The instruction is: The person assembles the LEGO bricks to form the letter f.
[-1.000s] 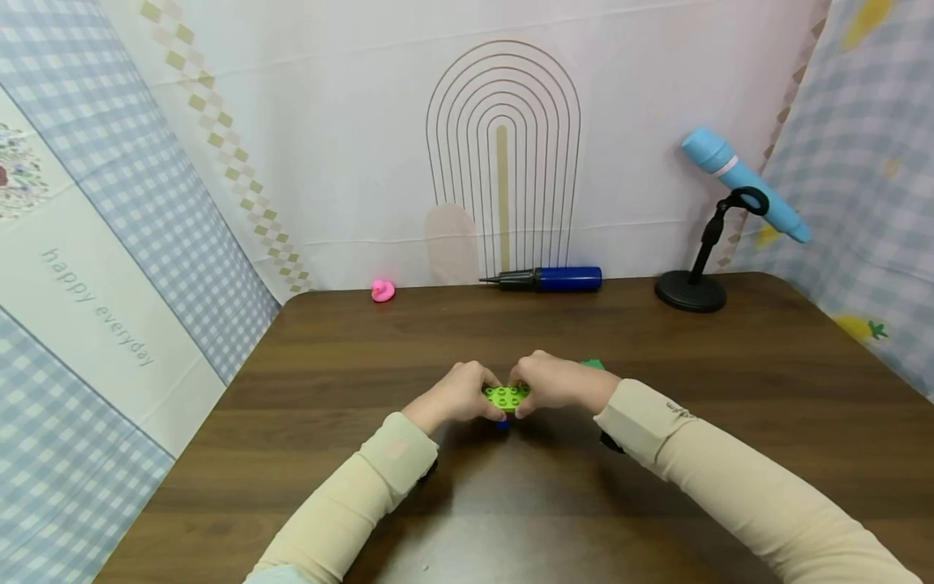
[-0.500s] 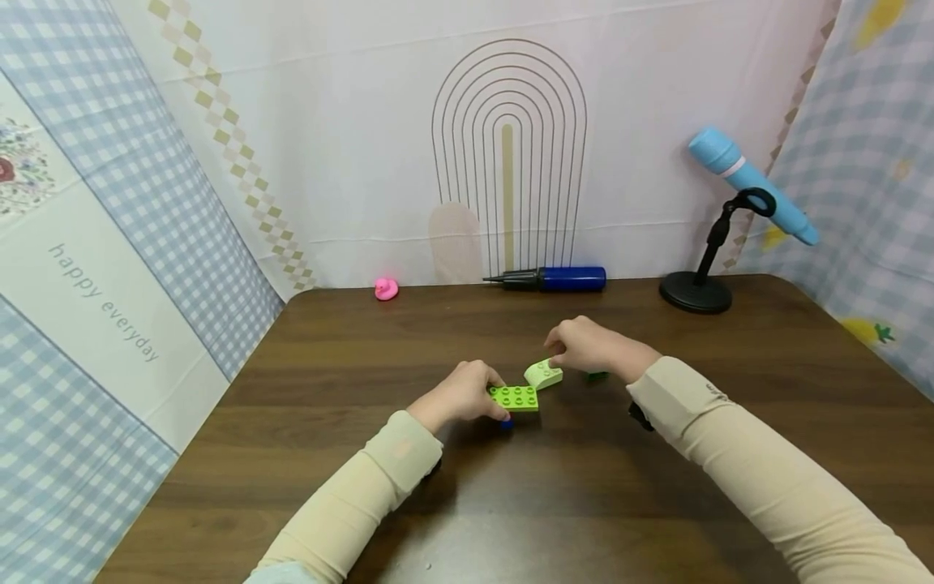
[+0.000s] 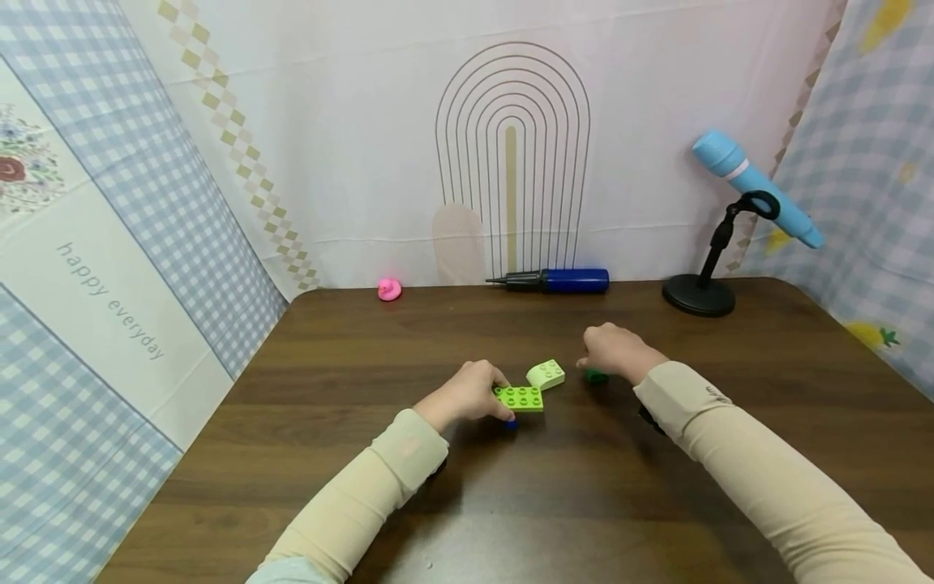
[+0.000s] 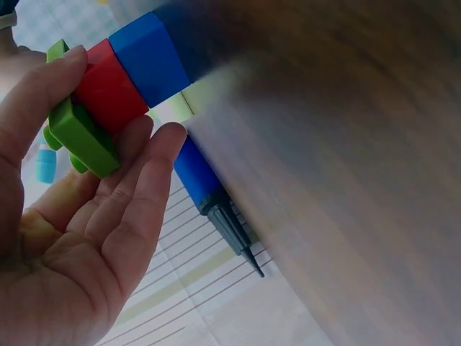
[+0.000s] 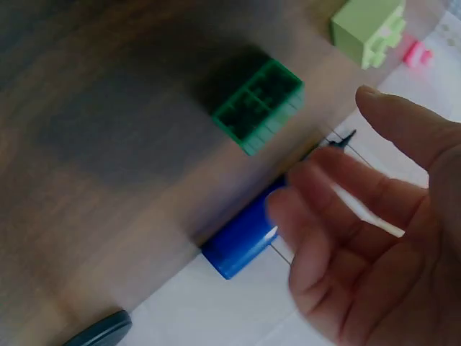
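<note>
My left hand point(image 3: 467, 395) pinches a small stack of toy building bricks. In the left wrist view its thumb lies on the lime green plate point(image 4: 85, 140) and the red brick point(image 4: 112, 86), with a blue brick point(image 4: 153, 61) at the stack's far end. My right hand point(image 3: 620, 351) hovers over a dark green brick point(image 3: 597, 376), holding nothing, fingers loosely bent and thumb apart. That brick shows its hollow underside in the right wrist view. A pale green curved brick point(image 3: 547, 374) lies on the table between the stack and the dark green brick.
Along the back edge of the brown table point(image 3: 350, 503) lie a pink toy duck point(image 3: 390, 289) and a blue and black hand pump point(image 3: 572, 281). A light blue toy microphone point(image 3: 759, 188) on a black stand point(image 3: 700, 294) stands at the back right.
My right hand has left the brick stack and moved right, past the pale green brick, to the dark green brick. My left hand keeps its hold on the stack.
</note>
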A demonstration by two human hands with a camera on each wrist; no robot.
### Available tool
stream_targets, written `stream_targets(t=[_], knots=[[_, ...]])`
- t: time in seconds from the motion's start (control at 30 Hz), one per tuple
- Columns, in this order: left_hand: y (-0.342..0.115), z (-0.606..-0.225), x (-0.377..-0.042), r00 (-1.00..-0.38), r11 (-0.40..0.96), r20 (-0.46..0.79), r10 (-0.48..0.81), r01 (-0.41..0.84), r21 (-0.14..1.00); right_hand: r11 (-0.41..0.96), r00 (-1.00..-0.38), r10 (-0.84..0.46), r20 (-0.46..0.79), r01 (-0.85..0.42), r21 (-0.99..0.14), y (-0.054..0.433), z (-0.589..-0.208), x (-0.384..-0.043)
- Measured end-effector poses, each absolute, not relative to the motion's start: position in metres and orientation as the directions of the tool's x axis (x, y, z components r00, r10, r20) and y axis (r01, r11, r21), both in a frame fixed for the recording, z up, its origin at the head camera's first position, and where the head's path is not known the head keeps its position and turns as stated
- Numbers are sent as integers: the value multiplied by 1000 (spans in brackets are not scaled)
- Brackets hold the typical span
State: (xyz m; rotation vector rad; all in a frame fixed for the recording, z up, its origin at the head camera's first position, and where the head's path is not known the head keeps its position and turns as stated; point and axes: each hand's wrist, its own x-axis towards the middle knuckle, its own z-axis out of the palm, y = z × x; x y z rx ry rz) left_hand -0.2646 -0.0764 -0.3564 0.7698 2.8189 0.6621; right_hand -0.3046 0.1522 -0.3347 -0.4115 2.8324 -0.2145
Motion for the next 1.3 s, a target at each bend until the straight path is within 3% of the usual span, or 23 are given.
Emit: stream_targets(t=[0.23, 0.5, 0.73, 0.93, 1.3], knots=[[-75, -356, -264, -865, 779, -42, 500, 428, 459, 975, -935, -212, -285, -184, -122, 156, -346, -305], [-74, -355, -264, -873, 784, -59, 483, 402, 473, 968, -932, -231, -280, -192, -160, 159, -352, -308], [-74, -355, -264, -874, 787, -56, 483, 405, 465, 929, -925, -293, -243, -216, -302, 159, -344, -302], [-75, -355, -265, -878, 792, -59, 475, 398, 462, 858, -909, -393, -141, -307, -412, 152, -336, -292], [-74, -356, -266, -882, 792, -79, 464, 373, 484, 789, -894, -448, 0, -395, -471, 127, -334, -272]])
